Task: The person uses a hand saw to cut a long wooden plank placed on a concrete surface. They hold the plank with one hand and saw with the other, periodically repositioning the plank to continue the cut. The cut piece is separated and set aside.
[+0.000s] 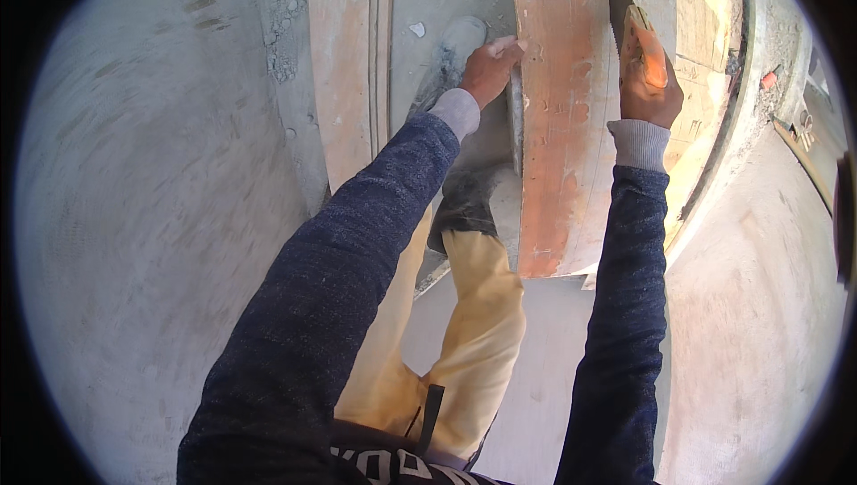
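Note:
My right hand (650, 96) is wrapped round the wooden handle of a handsaw (618, 3). Its dark, toothed blade points away from me and lies across the pale part of a wooden board. To the left of the blade runs the board's reddish-brown strip (562, 146). My left hand (491, 70) pinches the left edge of this wooden board near its far end, fingers curled against the wood. Part of the cut line is hidden by the saw and my right hand.
Another long wooden plank (344, 56) stands to the left, beside a rough grey surface (161, 172). A dusty boot (464, 204) is between plank and board. At the right are a curved edge (759, 83), a small orange-red object (769, 81) and a thin strip (803, 163).

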Demonstrator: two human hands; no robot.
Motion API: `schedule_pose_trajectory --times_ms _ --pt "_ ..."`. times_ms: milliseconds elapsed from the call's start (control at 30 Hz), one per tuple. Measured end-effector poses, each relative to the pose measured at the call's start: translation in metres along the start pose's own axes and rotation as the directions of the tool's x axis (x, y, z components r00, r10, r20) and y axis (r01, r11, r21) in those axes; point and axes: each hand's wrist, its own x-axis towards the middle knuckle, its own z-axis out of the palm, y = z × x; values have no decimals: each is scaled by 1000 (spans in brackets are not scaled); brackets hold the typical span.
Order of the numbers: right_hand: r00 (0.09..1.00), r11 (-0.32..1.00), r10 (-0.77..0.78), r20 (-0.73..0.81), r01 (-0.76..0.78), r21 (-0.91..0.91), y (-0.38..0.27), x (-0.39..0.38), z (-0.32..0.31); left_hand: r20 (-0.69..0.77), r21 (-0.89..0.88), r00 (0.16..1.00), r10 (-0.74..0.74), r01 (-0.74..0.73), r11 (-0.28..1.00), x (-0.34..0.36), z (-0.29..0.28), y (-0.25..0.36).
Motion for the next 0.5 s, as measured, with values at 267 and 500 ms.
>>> schedule_pose_trajectory --times_ms 267,500 --pt "968 966 252 16 -251 -57 -18 5 3 -37 342 992 124 -104 934 -21 10 16" --pt "949 954 292 115 -282 -100 -32 6 3 -28 514 999 32 -13 858 -4 -2 17"
